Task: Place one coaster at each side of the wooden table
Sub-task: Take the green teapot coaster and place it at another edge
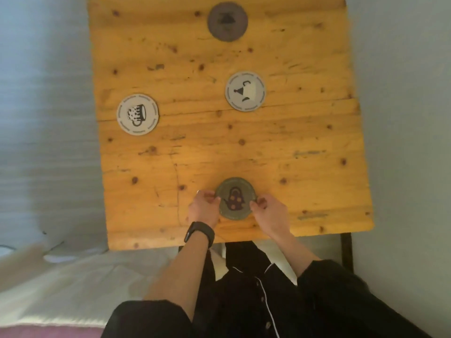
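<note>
A square wooden table (pixel 305 147) carries several round coasters. A green coaster with a purple teapot (pixel 235 198) lies flat near the front edge. My left hand (pixel 204 208) pinches its left rim and my right hand (pixel 268 211) pinches its right rim. A white coaster with a mug picture (pixel 138 114) lies near the left edge. Right of the middle rests another white coaster, this one with a cup drawing (pixel 245 91). A dark grey coaster (pixel 227 21) sits at the far edge.
A black watch (pixel 199 234) is on my left wrist. A bed with pale bedding (pixel 73 284) lies at the lower left, beside the table. A dark table leg (pixel 346 250) shows under the front right corner. Grey floor surrounds the table.
</note>
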`<state>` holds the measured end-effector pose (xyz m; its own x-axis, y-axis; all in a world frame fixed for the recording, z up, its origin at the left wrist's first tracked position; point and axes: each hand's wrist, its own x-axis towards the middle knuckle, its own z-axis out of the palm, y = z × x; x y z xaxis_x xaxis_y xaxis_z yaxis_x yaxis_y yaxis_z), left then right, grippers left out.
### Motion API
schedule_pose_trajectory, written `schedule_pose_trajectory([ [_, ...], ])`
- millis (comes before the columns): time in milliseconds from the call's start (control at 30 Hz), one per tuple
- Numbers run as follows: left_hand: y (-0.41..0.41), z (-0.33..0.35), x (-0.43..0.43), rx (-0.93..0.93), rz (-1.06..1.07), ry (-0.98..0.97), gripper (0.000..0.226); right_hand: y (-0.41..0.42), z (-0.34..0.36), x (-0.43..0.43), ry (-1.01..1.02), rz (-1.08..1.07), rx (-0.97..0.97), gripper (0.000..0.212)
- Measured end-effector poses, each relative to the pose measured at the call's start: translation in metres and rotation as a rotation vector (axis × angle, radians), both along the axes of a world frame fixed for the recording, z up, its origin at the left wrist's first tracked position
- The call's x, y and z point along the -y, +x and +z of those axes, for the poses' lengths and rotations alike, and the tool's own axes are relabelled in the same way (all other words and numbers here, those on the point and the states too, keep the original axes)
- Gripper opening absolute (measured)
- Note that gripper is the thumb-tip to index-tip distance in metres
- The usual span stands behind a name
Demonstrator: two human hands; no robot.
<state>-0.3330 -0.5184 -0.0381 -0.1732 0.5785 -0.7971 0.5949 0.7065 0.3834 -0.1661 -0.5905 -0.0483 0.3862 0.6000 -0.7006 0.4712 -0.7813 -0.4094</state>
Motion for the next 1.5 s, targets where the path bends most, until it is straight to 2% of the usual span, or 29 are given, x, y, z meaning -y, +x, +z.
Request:
schedule_pose_trajectory([
  [67, 0.001, -0.007, 0.006, -0.042, 0.013, -0.010, 0.011, 0.003, -0.001, 0.001, -0.006, 0.041, 0.015, 0.028],
  [367, 0.004, -0.006, 0.024, -0.140, -0.022, -0.049, 0.014, 0.010, -0.003, 0.010, -0.103, 0.145, 0.083, 0.021],
  [567, 0.009, 0.005, 0.027, -0.162, -0.076, -0.017, 0.013, 0.019, -0.006, 0.016, -0.073, 0.082, 0.058, 0.029],
  [633, 0.011, 0.007, 0.027, -0.137, -0.066, -0.006, 0.010, 0.022, -0.006, 0.018, -0.076, 0.088, 0.044, 0.029],
  [733, 0.014, 0.006, 0.025, -0.118, -0.058, -0.012, 0.020, 0.026, -0.008, 0.019, -0.085, 0.100, 0.048, 0.029],
  [867, 0.017, 0.002, 0.023, -0.112, -0.058, 0.006, 0.011, 0.026, -0.011, 0.020, -0.064, 0.082, 0.053, 0.029],
  [1000, 0.019, -0.003, 0.025, -0.120, -0.065, 0.013, 0.016, 0.029, -0.012, 0.023, -0.049, 0.066, 0.037, 0.028],
  [1500, 0.024, -0.003, 0.026, -0.199, -0.100, -0.001, 0.018, 0.034, -0.008, 0.011, -0.155, 0.056, 0.021, 0.024],
])
